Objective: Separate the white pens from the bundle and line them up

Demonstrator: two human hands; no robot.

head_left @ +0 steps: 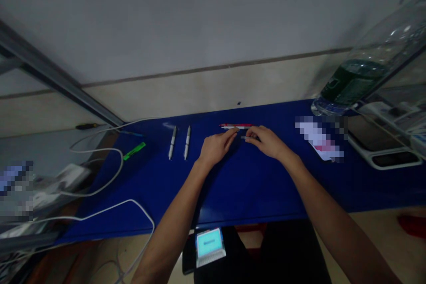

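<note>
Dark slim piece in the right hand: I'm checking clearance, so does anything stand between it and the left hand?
Nothing visible: only a small gap over the blue tabletop separates the dark slim piece from the left hand; the slim red pen lies beyond.

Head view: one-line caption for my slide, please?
Right grip pinching a dark piece, left grip beside it; red pen just beyond, two pens aside, blue table below.

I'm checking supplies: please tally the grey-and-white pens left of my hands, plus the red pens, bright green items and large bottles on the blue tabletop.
Grey-and-white pens: 2
Red pen: 1
Bright green item: 1
Large bottle: 1
Total: 5
</note>
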